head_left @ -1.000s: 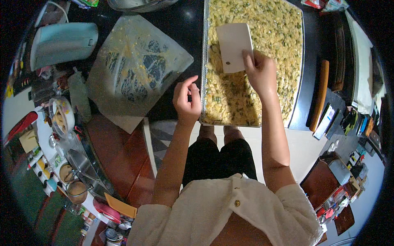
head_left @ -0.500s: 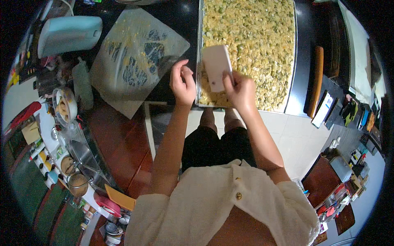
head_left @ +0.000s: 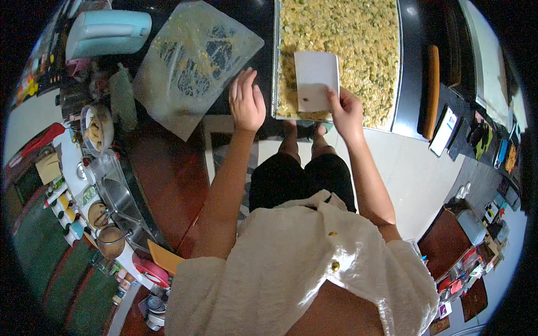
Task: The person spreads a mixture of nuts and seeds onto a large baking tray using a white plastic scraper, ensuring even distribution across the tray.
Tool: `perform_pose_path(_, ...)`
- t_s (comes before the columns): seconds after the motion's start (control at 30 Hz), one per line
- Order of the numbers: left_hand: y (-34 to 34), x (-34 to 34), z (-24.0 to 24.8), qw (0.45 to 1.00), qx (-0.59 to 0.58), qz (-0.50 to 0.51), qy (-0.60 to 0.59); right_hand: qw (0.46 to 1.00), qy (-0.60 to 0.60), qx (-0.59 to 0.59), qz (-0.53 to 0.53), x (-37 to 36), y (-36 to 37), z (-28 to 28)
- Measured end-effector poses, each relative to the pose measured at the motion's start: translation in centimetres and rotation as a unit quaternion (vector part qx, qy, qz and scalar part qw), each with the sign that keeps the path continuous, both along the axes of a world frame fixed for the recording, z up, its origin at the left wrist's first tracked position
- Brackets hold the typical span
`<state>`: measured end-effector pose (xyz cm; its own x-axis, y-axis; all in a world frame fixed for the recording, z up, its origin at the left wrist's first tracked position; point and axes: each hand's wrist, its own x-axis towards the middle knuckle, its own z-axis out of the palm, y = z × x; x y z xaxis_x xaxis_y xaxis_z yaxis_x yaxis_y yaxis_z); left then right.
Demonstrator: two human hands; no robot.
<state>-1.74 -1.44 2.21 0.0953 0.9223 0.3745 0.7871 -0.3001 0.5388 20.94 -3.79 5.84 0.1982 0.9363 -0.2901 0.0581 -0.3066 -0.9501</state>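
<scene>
Since the earlier frame, the white scraper (head_left: 317, 73) has shifted rightward and closer to the tray's near edge, and the left hand (head_left: 246, 109) has opened out and drawn a little away from the tray (head_left: 276, 84). The right hand (head_left: 348, 113) pinches the scraper's lower right corner between thumb and fingers, holding it over the near part of the yellow, seed-flecked mixture (head_left: 364, 56). The left hand's fingers lie extended and close together, thumb apart, holding nothing, beside the smeared translucent sheet (head_left: 168, 84); whether they touch it, I cannot tell. The tray sits on the dark surface (head_left: 416, 61). Spreading looks well along: the mixture reaches both sides and the near end, though its top appears bumpy. The patch behind the scraper is hidden, so its evenness is unclear; the far end is cut off.
</scene>
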Motion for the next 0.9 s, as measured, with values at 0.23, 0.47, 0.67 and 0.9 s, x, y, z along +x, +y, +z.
perform_pose_path(0.23, -0.2, 0.1, -0.3, 0.998, -0.019, 0.018, 0.061, 0.995, -0.063, -0.023, 0.069, -3.5, -1.4, 0.0)
perform_pose_path(0.47, -0.3, 0.3, -0.1, 0.997, -0.023, 0.016, 0.071, 1.000, -0.004, -0.007, 0.024, -2.9, -2.0, -1.4)
perform_pose_path(0.67, -0.1, 0.1, -0.4, 0.998, -0.008, 0.004, 0.065, 0.997, 0.051, -0.027, -0.057, -0.4, -1.3, -0.2)
perform_pose_path(0.9, -0.1, 0.1, -0.5, 0.998, 0.002, 0.010, 0.062, 0.972, -0.223, 0.048, 0.057, 5.0, 1.9, 2.3)
